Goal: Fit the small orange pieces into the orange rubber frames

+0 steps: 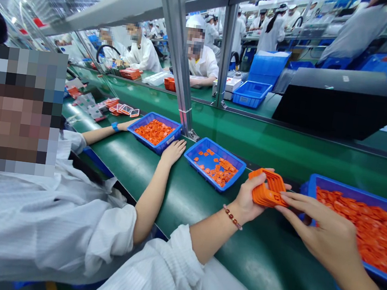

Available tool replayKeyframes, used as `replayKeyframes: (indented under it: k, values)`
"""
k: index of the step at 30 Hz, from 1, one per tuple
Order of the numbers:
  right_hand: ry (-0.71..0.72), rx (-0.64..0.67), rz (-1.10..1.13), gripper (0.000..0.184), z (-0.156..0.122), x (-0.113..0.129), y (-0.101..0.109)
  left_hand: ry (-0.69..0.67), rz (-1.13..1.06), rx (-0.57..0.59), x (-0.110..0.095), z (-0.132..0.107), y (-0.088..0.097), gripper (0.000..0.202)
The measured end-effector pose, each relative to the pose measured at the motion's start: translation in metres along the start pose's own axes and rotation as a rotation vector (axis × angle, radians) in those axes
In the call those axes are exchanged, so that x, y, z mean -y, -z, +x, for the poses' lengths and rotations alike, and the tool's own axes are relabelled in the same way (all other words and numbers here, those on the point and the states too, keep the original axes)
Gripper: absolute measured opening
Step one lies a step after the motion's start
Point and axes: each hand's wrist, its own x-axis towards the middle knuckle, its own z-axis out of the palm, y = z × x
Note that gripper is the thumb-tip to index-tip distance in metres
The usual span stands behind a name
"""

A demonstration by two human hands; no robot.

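Note:
My left hand (246, 199), with a beaded bracelet at the wrist, is closed around a stack of orange plastic frames (267, 196), holding it tilted above the green work surface. From the right, my right hand (330, 235) reaches over with thumb and fingertips pinched at the near right edge of that stack. Whether a small loose piece is between those fingertips is too small to tell. Partly behind my right hand stands a blue bin (367, 191) full of small orange pieces (381, 224). A blue tray (191, 160) with fewer orange pieces (224, 170) sits left of the stack.
A co-worker sits close on my left, both hands at another blue tray (165, 148) of orange pieces. A metal post (181, 59) rises behind the trays. Frames (125, 110) lie farther left. Beyond the green divider, a black box (332, 105) stands and people work.

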Motion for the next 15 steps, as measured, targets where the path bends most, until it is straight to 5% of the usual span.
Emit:
replayKeyframes:
  k: [8, 15]
  values:
    - [-0.013, -0.010, 0.018, 0.016, -0.0010, -0.0011, -0.0009, -0.062, -0.162, 0.051, 0.0035, 0.0014, 0.0020, 0.061]
    - [0.015, 0.001, 0.041, 0.015, -0.0010, -0.0029, -0.0021, -0.074, 0.186, -0.050, 0.0081, 0.0024, -0.0004, 0.055]
